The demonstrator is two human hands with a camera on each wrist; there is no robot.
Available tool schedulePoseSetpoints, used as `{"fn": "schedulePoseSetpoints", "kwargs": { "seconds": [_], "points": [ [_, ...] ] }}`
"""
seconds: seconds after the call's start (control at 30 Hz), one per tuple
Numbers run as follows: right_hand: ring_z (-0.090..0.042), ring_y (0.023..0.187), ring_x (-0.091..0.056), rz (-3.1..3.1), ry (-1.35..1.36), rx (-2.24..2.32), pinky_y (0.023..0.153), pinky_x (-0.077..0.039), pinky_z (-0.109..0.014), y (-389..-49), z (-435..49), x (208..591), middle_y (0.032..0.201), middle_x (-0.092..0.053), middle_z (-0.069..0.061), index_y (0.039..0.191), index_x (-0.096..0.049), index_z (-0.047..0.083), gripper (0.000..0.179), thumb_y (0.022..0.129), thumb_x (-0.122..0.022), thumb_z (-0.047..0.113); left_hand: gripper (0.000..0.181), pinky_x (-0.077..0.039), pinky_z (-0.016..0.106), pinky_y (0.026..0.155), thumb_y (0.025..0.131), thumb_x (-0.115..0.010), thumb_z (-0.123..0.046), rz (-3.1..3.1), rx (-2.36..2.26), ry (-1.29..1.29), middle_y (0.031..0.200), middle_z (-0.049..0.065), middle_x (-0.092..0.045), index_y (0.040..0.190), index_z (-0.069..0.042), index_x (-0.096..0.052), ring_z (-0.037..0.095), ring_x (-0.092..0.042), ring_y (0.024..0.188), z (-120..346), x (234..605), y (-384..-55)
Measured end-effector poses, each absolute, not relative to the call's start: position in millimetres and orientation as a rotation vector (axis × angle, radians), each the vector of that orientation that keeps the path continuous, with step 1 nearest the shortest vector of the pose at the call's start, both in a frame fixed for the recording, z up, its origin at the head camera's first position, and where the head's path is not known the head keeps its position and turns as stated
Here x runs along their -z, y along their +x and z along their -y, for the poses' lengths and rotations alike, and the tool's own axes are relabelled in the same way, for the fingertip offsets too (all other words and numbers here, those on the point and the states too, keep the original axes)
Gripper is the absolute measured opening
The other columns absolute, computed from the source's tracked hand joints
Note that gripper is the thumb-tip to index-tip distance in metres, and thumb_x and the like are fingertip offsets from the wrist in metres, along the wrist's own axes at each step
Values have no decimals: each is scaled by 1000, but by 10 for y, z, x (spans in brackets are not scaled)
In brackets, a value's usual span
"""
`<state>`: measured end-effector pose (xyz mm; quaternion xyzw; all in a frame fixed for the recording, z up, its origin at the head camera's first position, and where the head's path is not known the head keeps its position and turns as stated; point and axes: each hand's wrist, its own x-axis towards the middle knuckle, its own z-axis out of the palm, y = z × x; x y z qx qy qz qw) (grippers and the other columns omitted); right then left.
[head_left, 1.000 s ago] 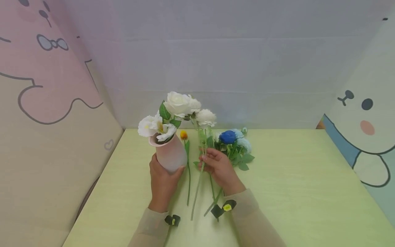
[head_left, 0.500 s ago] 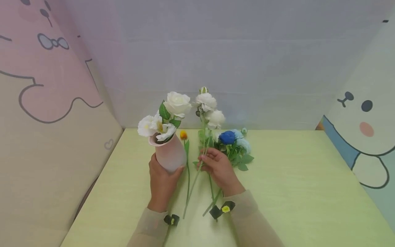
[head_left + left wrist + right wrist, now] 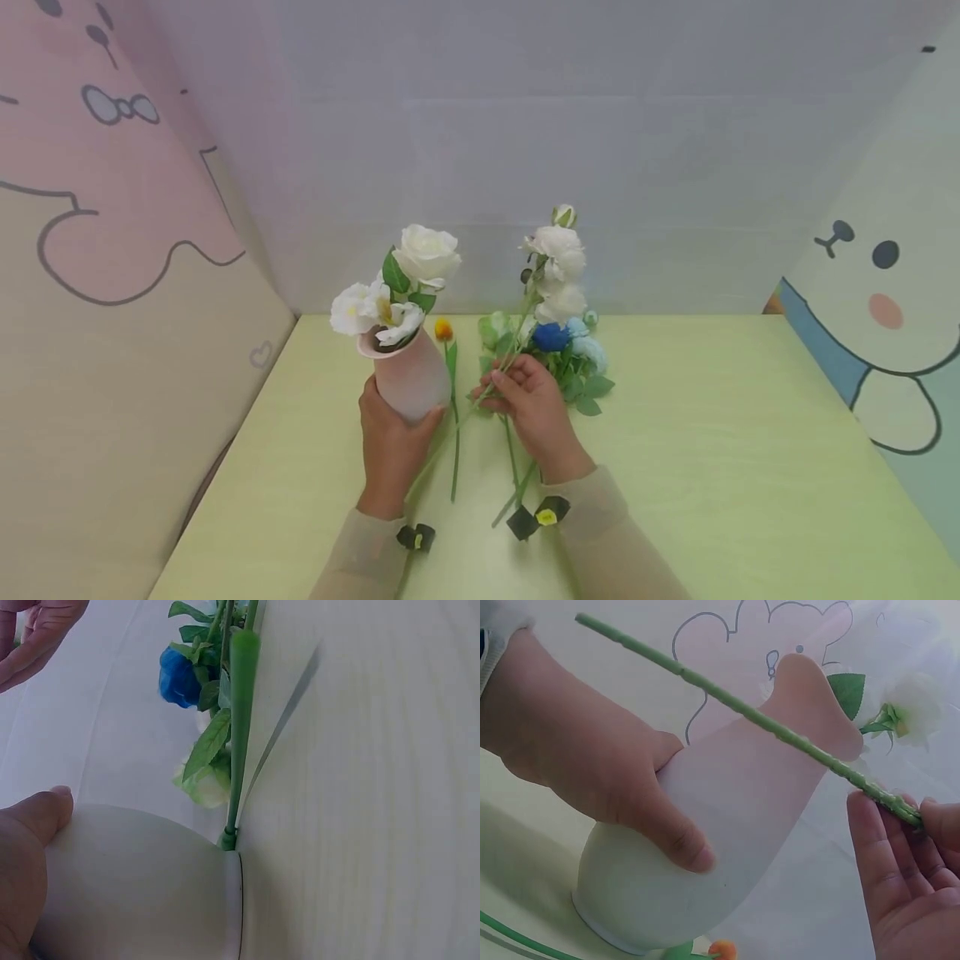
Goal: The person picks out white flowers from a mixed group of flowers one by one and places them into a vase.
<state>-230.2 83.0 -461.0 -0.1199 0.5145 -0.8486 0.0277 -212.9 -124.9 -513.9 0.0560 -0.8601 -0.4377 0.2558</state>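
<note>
My left hand (image 3: 396, 446) grips the lower body of a pink-and-white vase (image 3: 414, 379), which tilts toward me. A white rose (image 3: 427, 254) and a white open-petalled flower (image 3: 360, 308) stand in its mouth. Between thumb and fingers, my right hand (image 3: 534, 408) pinches the green stem (image 3: 780, 731) of a white flower spray (image 3: 558, 254) with several blooms and a bud. That stem slants down left, its lower end in front of the vase in the right wrist view. Where the stem's end lies in depth relative to my left hand, I cannot tell.
An orange tulip (image 3: 443, 330) lies on the table (image 3: 712, 433) just right of the vase. Behind my right hand lie a blue rose (image 3: 551, 337), light blue flowers (image 3: 588, 350) and a pale green flower (image 3: 493, 329). Printed cloth walls (image 3: 480, 167) enclose the table.
The white spray's blooms have swung to the right, away from the vase, and its stem's lower end has moved left toward my left wrist. The vase and left hand stay nearly still.
</note>
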Motion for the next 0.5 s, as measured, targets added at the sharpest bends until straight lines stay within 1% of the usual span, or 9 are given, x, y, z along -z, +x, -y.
{"fn": "schedulePoseSetpoints", "kwargs": {
  "seconds": [0.1, 0.2, 0.33, 0.43, 0.5],
  "points": [
    [-22, 89, -73, -1631, -384, 2628, 80, -60, -39, -2299, -821, 4603, 98, -69, -9, 112, -55, -2, 9, 104, -57, 1, 112, -43, 62, 96, 72, -95, -30, 2332, 1174, 142, 138, 27, -42, 153, 0, -25, 43, -49, 119, 1251, 5139, -2130],
    [-23, 91, -73, -1669, -394, 2643, 82, -59, -40, -2313, -816, 4587, 100, -69, -13, 113, -55, 0, 8, 105, -56, 4, 112, -43, 63, 97, 71, -95, -30, 2328, 1161, 127, 138, 29, -42, 152, 1, -25, 44, -49, 119, 1259, 5147, -2153],
    [-24, 93, -72, -1668, -411, 2679, 84, -58, -41, -2348, -803, 4527, 105, -67, -20, 115, -53, -3, 13, 107, -54, 6, 112, -42, 62, 99, 69, -95, -29, 2316, 1171, 120, 137, 30, -44, 151, 3, -27, 45, -48, 120, 1281, 5146, -2185],
    [-24, 94, -72, -1663, -433, 2706, 85, -58, -41, -2380, -798, 4470, 106, -67, -19, 118, -50, -9, 18, 108, -52, 6, 112, -42, 61, 99, 68, -95, -32, 2316, 1176, 133, 137, 29, -44, 151, 2, -28, 44, -48, 120, 1283, 5150, -2182],
    [-24, 94, -72, -1668, -449, 2726, 85, -58, -41, -2399, -795, 4422, 106, -67, -16, 118, -50, -9, 18, 108, -51, 6, 112, -42, 61, 98, 70, -94, -35, 2316, 1170, 138, 136, 29, -44, 151, 2, -28, 43, -49, 119, 1281, 5157, -2173]
  ]
}}
